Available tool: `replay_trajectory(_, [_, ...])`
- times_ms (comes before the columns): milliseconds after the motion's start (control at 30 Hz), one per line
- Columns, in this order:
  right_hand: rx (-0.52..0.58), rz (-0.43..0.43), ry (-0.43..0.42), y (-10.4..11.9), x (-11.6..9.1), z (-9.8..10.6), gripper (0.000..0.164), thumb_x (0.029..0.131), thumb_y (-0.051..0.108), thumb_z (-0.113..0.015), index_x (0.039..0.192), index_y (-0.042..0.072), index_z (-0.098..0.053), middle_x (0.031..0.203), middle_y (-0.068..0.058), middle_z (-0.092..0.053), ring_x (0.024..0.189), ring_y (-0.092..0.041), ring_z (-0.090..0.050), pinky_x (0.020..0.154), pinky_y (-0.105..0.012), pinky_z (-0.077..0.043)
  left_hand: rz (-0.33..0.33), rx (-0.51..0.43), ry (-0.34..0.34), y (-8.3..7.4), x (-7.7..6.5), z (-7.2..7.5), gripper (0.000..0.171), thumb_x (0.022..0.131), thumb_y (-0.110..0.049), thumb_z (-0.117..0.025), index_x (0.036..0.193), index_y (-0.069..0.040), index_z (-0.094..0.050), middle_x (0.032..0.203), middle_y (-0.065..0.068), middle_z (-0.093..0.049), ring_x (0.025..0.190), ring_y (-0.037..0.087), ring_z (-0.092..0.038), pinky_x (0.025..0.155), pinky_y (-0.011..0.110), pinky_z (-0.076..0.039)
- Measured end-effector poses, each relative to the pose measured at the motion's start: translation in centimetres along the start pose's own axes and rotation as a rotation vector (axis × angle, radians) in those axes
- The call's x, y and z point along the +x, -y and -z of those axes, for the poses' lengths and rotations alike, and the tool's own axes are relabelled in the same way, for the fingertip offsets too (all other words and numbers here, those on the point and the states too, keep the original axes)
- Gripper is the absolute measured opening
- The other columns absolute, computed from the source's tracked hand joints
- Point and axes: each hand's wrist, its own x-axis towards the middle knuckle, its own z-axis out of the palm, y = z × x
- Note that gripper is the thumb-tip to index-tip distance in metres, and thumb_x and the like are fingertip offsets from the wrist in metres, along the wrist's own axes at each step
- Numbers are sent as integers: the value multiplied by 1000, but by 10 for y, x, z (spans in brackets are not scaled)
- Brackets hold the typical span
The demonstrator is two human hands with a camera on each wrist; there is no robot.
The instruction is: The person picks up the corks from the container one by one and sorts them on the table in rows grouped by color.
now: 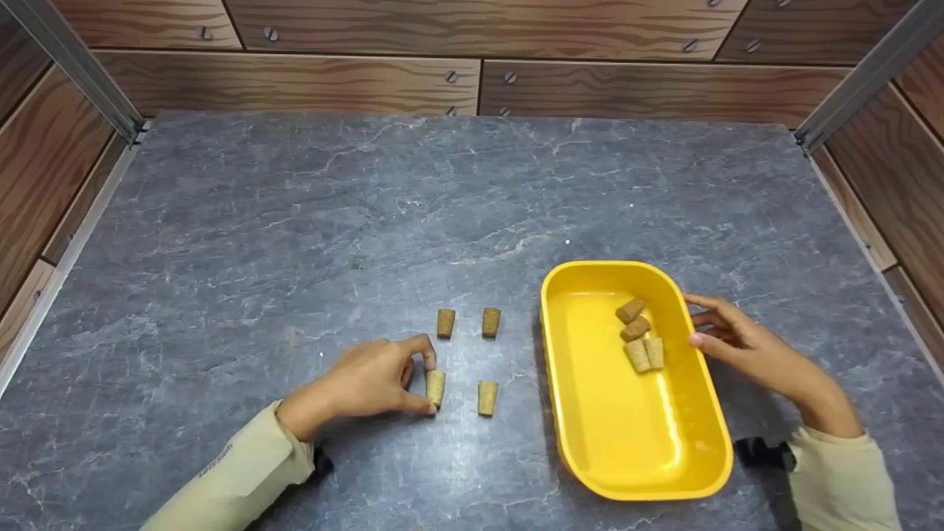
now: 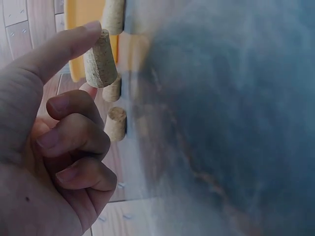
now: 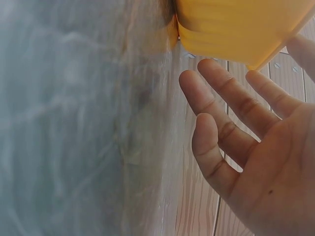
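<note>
My left hand (image 1: 376, 377) pinches a pale cork stopper (image 1: 436, 388) end to end between thumb and index finger, its other fingers curled in. In the left wrist view this cork (image 2: 101, 61) sits against the thumb tip. To its right on the table is another pale cork (image 1: 487, 398). Farther back stand two darker corks, one on the left (image 1: 445, 323) and one on the right (image 1: 491, 322). My right hand (image 1: 752, 345) touches the right rim of a yellow tub (image 1: 597, 435) with thumb and index fingertip. Its fingers look relaxed in the right wrist view.
Inside the tub, toward its right side, lie two brown corks (image 1: 633, 319) and two pale corks (image 1: 644, 355). Wood-patterned panels (image 1: 295, 85) wall the grey marbled table (image 1: 295, 199) at the back and sides, with metal posts (image 1: 848, 88) at the rear corners.
</note>
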Motion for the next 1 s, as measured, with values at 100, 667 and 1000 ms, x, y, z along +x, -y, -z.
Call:
replay_trajectory(100, [-6,8,-9,0,0,-1,54,102,16,-47,149,1,-25,132,-26,-50,103,10,-55,82,-19,-52,10,4,5,-1,2,-2,43,68,-37,-85,97,-22,-57,59,-10,-49,52,8,-42,50,28,-35])
replay_trajectory(667, [-17,5,-5,-1,0,0,54,102,17,-48,149,2,-26,129,-25,-53,102,10,-55,82,-19,-52,51,65,4,-3,3,-6,49,64,-40,-87,97,-21,-57,59,-7,-45,54,11,-39,51,30,-34])
replay_trajectory(1000, [-3,-1,2,0,0,0,56,102,17,-47,150,2,-23,130,-26,-52,103,10,-55,82,-18,-51,26,81,0,-16,0,8,53,65,-44,-85,103,-21,-56,62,-8,-50,56,10,-44,55,30,-37])
